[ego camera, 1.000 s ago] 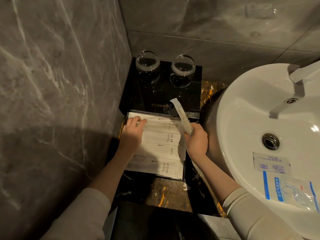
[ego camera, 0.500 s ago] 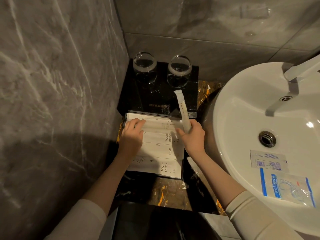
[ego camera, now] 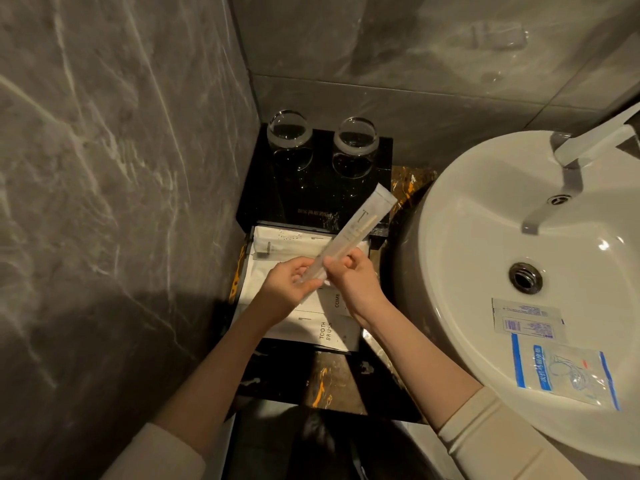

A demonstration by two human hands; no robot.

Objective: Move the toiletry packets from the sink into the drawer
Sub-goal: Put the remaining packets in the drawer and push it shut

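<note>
Reaching in from the bottom edge, two forearms in pale sleeves meet over the open drawer (ego camera: 246, 271). The left hand (ego camera: 287, 294) curls thumb and fingers round the near, lower end of a long narrow packet (ego camera: 349, 239), and the right hand (ego camera: 353, 282) pinches the same packet just beside it. Its long axis runs on a slant, the near end low and to the left in the hands, the far end raised and pointing up to the right toward the back wall, clear of the drawer. Beneath the hands, flat white packets (ego camera: 325, 332) lie side by side in the drawer, two lettered TOOTH BRUSH and COMB. To the right, the white sink (ego camera: 460, 258) holds two clear sachets (ego camera: 564, 374) near its front rim. Farther back, two upturned glasses (ego camera: 289, 133) stand on the black box.
</note>
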